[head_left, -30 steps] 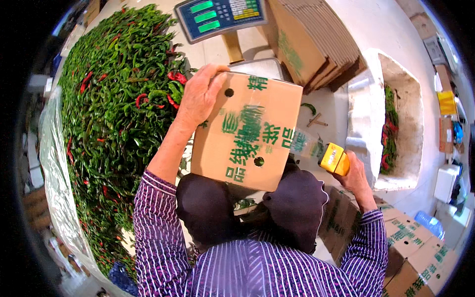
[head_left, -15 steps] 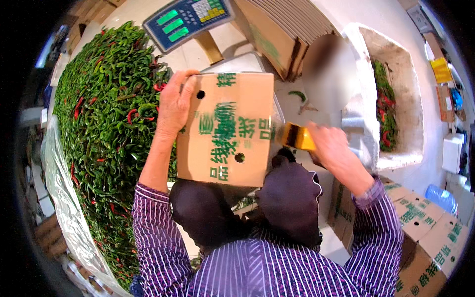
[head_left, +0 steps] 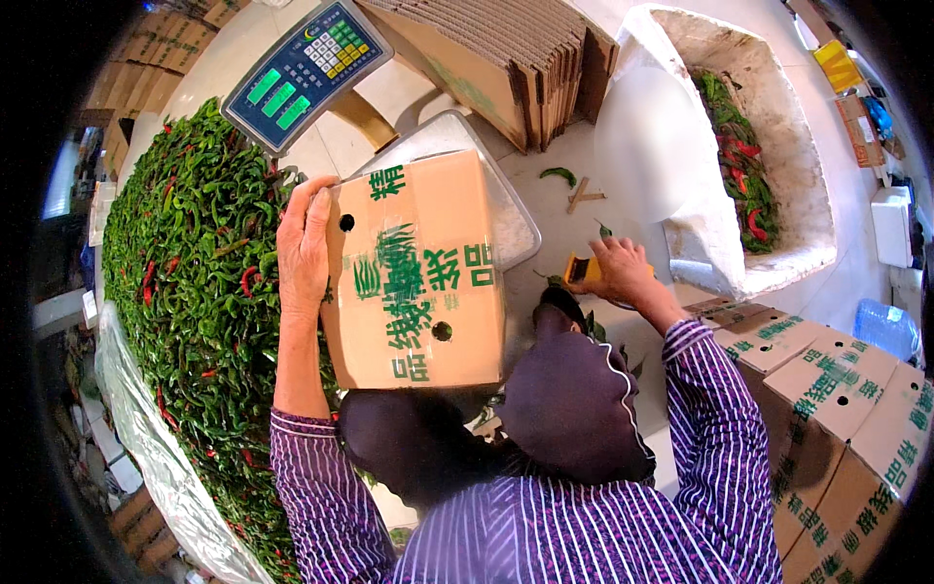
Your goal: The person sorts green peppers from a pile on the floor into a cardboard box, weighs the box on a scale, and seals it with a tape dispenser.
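A closed cardboard box (head_left: 457, 336) with green print and two visible round holes stands at the near edge of a metal scale platform (head_left: 520, 229), close to my knees. My left hand (head_left: 305, 243) grips its left side, fingers curled over the far left corner. To the right of the box, my right hand (head_left: 628, 273) is closed around a yellow tape dispenser (head_left: 582, 270), apart from the box and low over the floor beside my right shoe. The palm covers part of the dispenser.
Left lies a big heap of green chilies (head_left: 204, 292) with some red ones. The scale's display (head_left: 306, 73) and flat folded cartons (head_left: 486, 68) stand beyond. A white foam crate (head_left: 803, 214) holds more chilies; printed cartons (head_left: 827, 375) sit at near right, by a blue-tinted bottle (head_left: 885, 326).
The view has shifted, and the box appears further left and slightly turned. My right hand with the tape dispenser is farther from the box's right edge. My left hand keeps its grip.
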Demonstrator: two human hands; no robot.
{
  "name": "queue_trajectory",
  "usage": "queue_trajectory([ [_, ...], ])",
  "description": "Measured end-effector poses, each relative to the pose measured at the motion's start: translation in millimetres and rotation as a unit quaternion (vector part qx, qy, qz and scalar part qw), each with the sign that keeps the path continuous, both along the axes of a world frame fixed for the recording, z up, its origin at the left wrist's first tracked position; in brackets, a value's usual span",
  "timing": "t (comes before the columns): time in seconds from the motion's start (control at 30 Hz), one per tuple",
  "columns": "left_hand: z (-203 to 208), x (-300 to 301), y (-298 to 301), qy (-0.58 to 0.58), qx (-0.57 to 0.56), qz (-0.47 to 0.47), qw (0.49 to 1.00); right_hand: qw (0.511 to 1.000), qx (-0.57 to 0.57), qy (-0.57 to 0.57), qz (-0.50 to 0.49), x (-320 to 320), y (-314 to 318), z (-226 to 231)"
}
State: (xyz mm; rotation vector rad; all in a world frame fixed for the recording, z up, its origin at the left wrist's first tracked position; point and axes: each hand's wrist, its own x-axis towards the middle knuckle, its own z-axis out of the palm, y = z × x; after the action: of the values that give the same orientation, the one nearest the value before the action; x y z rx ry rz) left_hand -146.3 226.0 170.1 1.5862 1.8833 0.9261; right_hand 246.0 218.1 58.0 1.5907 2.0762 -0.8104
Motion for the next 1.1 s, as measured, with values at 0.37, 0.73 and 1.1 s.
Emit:
queue_trajectory([
  [0.37,-94,-17,-44,-0.288,0.039,0.099,0.952,0.679,0.186,0.63,-0.327,-176,26,20],
  [0.73,-264,41,-142,-0.281,-0.343,-0.024,0.896,0.728,0.094,0.627,-0.259,-158,31,18],
  [1.1,-317,28,-142,-0.28,-0.427,-0.057,0.858,0.684,-0.095,0.619,-0.375,-140,28,-48],
])
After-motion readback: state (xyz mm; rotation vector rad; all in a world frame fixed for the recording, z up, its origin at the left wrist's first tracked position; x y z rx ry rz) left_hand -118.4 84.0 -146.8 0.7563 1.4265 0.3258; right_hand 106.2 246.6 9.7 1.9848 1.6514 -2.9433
